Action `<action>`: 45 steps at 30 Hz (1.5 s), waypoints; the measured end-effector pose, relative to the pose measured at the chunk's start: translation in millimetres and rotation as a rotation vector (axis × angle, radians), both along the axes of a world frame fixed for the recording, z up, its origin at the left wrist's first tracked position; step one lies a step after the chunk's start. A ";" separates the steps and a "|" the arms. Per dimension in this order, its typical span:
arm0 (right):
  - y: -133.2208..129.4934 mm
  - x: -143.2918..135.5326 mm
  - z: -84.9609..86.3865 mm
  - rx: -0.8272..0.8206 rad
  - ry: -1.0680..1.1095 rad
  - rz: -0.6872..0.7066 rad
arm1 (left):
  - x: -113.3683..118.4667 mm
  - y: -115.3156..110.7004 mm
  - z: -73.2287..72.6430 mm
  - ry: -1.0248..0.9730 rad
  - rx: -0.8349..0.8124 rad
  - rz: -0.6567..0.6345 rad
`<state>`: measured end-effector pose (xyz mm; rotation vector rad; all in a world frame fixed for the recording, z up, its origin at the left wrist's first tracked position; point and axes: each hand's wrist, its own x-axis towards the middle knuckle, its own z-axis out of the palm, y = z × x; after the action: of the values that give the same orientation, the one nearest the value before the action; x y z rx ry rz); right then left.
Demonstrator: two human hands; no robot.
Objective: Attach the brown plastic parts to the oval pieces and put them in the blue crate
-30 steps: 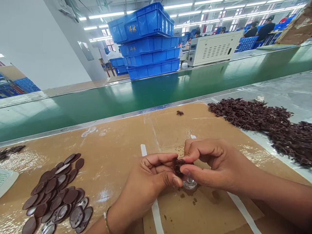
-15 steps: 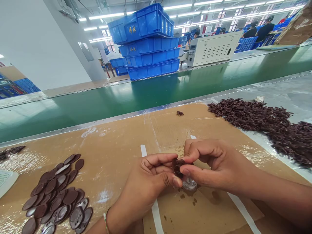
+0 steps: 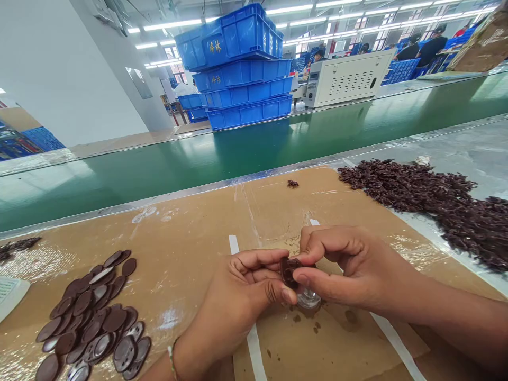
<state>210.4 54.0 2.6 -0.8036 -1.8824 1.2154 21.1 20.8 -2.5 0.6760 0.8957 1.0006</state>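
Observation:
Between my two hands is a small dark brown oval piece (image 3: 288, 271), tilted up on its edge. My left hand (image 3: 246, 296) pinches it between thumb and fingers from the left. On the other side, my right hand (image 3: 341, 264) is closed, its thumb and index finger pressed on a small brown part at the piece's edge; the fingers hide most of that part. Just below the fingertips a small clear round dish (image 3: 308, 299) rests on the brown sheet (image 3: 190, 264). Dark drops lie around the dish.
Several brown oval pieces (image 3: 91, 323) are heaped at the left, beside a pale green-and-white tray edge (image 3: 11, 296). A long pile of small brown parts (image 3: 420, 196) lies at the right. Beyond runs a green conveyor belt (image 3: 254, 151), with stacked blue crates (image 3: 246, 76) and a beige machine (image 3: 349, 79) behind.

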 end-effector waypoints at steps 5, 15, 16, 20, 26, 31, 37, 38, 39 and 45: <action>-0.9 1.0 -1.9 -0.013 0.005 -0.005 | -0.1 0.6 -1.7 0.018 0.026 -0.017; 0.2 -0.3 -1.2 -0.017 0.014 -0.003 | -0.2 0.5 -1.0 0.001 0.013 -0.018; 0.4 -0.5 -1.3 -0.014 0.017 -0.004 | -0.1 0.5 -1.0 0.004 0.011 -0.018; -0.1 -0.6 -1.1 -0.009 0.012 -0.005 | -0.7 0.0 -2.4 0.019 0.019 -0.023; -0.9 0.3 -0.5 -0.025 0.011 0.001 | -0.5 0.8 -3.5 0.000 0.014 -0.024; -0.4 0.3 -1.4 -0.024 0.004 0.010 | -1.2 -0.1 -2.4 0.007 0.019 -0.026; -0.8 0.1 -1.6 -0.024 0.015 0.003 | 0.0 1.3 -0.6 0.013 0.007 -0.013; -0.8 0.1 -1.3 -0.020 0.007 0.001 | 0.3 1.5 -0.6 0.012 0.008 -0.014; -0.8 0.2 -1.1 -0.016 0.004 -0.001 | 0.6 1.6 -0.7 0.008 0.009 -0.016; -0.1 0.0 -1.6 -0.028 0.017 0.005 | 0.1 0.2 -1.4 -0.015 0.018 -0.020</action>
<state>210.3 53.9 1.0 -0.8021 -1.8585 1.2499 21.2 21.0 -3.9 0.6909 0.8655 0.9958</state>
